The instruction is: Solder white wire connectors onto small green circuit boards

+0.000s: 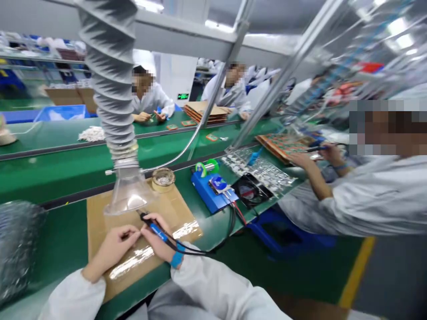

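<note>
Low in the frame's left-centre, the right hand (pixel 159 238) is gripping a soldering iron (pixel 154 227) pen-style, tip under the extraction hood (pixel 128 195). The left hand (pixel 113 246) is pinching something too small to identify on the cardboard mat (pixel 100 213); soldering appears underway, calling for steady tip contact

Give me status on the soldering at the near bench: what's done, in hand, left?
Done: nothing finished shows on the cardboard mat. In hand: the right hand grips the blue-handled soldering iron, tip pointing under the clear fume hood; the left hand pinches something too small to identify beside it. Left: cannot tell, since no waiting parts are visible at this spot.
</note>
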`<act>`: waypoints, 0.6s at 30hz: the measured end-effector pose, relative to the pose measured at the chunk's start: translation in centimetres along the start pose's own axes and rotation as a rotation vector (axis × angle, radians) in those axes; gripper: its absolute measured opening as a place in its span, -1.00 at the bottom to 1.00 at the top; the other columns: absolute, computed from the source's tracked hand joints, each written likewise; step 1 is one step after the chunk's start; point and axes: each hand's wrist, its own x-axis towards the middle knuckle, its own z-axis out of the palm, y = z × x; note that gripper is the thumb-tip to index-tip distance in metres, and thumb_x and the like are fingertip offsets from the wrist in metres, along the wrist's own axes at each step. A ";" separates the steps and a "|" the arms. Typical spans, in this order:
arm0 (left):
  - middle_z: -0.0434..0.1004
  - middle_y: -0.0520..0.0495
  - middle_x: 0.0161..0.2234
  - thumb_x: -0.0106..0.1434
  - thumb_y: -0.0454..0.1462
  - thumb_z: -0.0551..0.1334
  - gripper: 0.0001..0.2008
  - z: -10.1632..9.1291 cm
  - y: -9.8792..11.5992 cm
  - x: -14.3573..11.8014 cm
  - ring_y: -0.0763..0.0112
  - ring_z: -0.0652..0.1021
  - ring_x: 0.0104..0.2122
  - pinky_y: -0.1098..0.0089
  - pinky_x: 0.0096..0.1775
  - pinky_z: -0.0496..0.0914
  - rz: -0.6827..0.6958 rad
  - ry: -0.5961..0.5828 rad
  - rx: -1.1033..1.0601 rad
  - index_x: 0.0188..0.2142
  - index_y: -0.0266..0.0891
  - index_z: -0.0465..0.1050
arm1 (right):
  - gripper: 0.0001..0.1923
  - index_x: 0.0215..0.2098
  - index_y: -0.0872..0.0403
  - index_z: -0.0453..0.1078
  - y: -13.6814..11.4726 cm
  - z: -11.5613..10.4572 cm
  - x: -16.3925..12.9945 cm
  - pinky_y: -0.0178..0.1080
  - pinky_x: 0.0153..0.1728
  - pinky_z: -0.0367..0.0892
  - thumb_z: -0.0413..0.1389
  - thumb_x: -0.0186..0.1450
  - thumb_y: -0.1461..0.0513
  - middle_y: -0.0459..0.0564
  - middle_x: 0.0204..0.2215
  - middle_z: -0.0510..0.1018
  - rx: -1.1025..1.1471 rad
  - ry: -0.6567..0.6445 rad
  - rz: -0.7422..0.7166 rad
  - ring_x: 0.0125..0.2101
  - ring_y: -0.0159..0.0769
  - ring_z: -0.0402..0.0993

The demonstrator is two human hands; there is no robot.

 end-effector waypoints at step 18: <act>0.51 -0.03 -0.55 0.36 -0.20 0.19 -0.71 -0.9 -0.7 -0.8 0.41 0.48 -0.53 0.39 -0.41 0.35 0.343 0.318 0.097 -0.50 -0.21 0.44 | -0.74 -0.04 -0.03 0.45 -0.5 -0.5 0.6 -0.23 -0.20 0.51 0.23 0.31 0.14 -0.08 -0.29 0.63 -0.117 -0.030 0.030 -0.31 -0.28 0.59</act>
